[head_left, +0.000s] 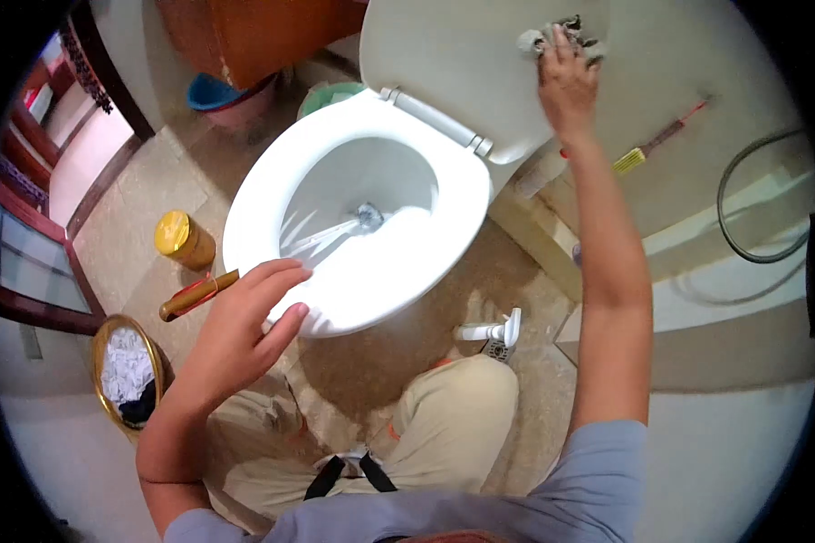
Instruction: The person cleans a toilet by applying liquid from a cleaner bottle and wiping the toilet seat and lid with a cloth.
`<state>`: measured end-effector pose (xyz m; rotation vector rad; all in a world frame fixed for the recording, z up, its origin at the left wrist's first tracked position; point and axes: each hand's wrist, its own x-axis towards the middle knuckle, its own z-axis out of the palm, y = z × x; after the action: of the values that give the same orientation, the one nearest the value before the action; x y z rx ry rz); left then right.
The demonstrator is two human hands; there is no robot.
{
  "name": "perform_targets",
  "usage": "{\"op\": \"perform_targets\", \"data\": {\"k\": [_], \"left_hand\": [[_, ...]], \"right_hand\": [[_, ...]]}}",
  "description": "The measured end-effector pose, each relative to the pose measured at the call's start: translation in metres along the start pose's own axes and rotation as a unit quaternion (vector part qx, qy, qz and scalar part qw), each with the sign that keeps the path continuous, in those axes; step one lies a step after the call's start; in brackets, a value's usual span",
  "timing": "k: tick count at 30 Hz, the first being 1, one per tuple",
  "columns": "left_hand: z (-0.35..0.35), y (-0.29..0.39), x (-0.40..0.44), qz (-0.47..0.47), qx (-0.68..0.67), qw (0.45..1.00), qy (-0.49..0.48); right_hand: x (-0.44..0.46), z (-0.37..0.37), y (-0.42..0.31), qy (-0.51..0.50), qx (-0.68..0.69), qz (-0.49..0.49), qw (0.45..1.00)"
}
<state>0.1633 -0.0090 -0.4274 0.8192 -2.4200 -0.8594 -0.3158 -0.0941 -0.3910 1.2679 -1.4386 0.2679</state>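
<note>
Head view, crumpled whitish cloth (531,42), dark patches, right fingers (563,50) holding it, left fingers (272,281) parted

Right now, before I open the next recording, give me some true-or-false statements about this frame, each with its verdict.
1. The right hand has a crumpled cloth at its fingers. True.
2. The toilet lid is shut over the bowl. False: the toilet lid is raised, leaving the bowl uncovered.
3. The yellow jar stands on the floor. True.
4. The left hand is on the cloth too. False: the left hand is open near the toilet seat, well away from the cloth.
5. The basket holds both white and dark things. True.
</note>
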Motion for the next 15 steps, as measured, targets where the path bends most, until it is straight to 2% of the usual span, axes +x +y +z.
{"op": "perform_targets", "data": {"k": [2, 4, 5, 8, 9, 12, 14, 15], "left_hand": [[-0.008, -0.006, -0.008, -0.014, 0.032, 0.999, 0.034], [-0.015, -0.012, -0.010, -0.045, 0.051, 0.994, 0.089], [-0.015, -0.014, -0.009, -0.027, 0.084, 0.991, 0.101], [0.001, -0.024, -0.016, 0.041, 0.135, 0.989, 0.035], [0.004, -0.024, -0.018, 0.059, 0.145, 0.988, 0.008], [0.010, -0.033, -0.022, 0.090, 0.173, 0.981, -0.013], [0.016, -0.042, -0.027, 0.085, 0.185, 0.979, -0.021], [0.015, -0.043, -0.029, 0.073, 0.182, 0.980, -0.035]], "right_hand": [[-0.010, 0.019, 0.011, -0.010, -0.061, -0.068, 0.996], [-0.015, 0.026, -0.001, -0.050, -0.028, -0.035, 0.998], [-0.017, 0.027, -0.009, -0.071, -0.012, -0.020, 0.997], [-0.050, 0.034, -0.026, -0.157, 0.049, -0.054, 0.985], [-0.064, 0.029, -0.033, -0.192, 0.160, -0.029, 0.968], [-0.123, 0.004, -0.065, -0.253, 0.450, 0.061, 0.854], [-0.152, -0.046, -0.098, -0.387, 0.559, 0.217, 0.700], [-0.159, -0.077, -0.104, -0.385, 0.581, 0.172, 0.696]]}}
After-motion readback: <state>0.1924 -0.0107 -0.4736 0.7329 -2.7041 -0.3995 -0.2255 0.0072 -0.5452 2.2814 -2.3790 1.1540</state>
